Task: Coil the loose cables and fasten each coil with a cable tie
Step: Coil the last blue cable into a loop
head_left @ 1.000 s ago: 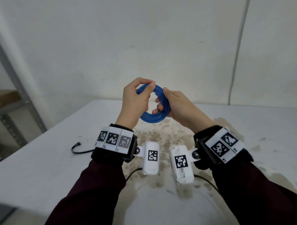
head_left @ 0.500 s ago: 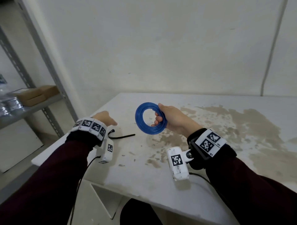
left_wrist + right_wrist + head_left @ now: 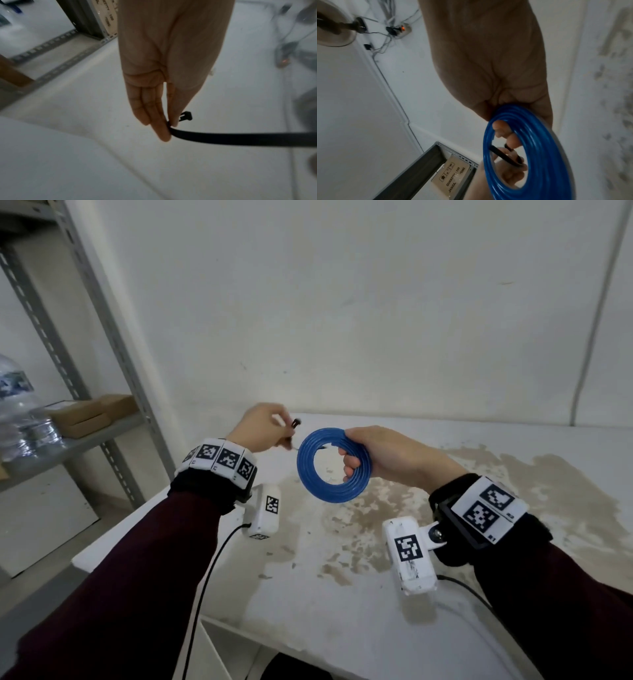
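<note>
A blue cable coil (image 3: 306, 474) stands upright in the air above the table, and my right hand (image 3: 352, 453) grips its right side with the fingers curled through the ring. My left hand (image 3: 284, 429) is just left of the coil. It pinches a black cable tie (image 3: 240, 139) between thumb and fingers, close behind the tie's head (image 3: 186, 116). In the right wrist view the tie (image 3: 505, 155) and the left hand (image 3: 510, 174) show through the opening of the coil (image 3: 544, 142).
The white table (image 3: 342, 594) has brown stains across its middle and right. A grey metal shelf (image 3: 113, 323) at the left holds cardboard boxes (image 3: 85, 414) and a water bottle (image 3: 17, 412). A wall stands close behind the table.
My left hand let go of the coil, reached down left to the cable tie on the table, and has lifted it up beside the coil. My right hand kept hold of the coil.
</note>
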